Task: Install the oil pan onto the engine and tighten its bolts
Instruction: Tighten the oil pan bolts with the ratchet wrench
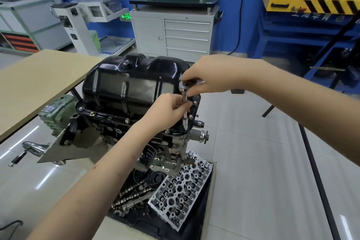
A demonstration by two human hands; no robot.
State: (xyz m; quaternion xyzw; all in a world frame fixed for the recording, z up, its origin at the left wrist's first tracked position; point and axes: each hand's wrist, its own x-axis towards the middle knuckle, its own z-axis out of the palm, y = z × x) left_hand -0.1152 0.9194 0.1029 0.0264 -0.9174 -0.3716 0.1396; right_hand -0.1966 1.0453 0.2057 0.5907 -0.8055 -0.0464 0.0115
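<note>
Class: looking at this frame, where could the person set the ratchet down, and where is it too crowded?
Free: the tan table left of the oil pan. Crowded: the black mat below the engine, filled by the cylinder head and camshafts.

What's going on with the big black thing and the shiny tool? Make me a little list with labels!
big black thing: oil pan, sitting on the engine
shiny tool: ratchet standing upright, socket down on the pan's near corner
left hand: pinches the tool's thin shaft
right hand: grips the tool's top
bolts: several seated along the pan's rim
below: cylinder head and camshafts lying on a dark mat
</note>
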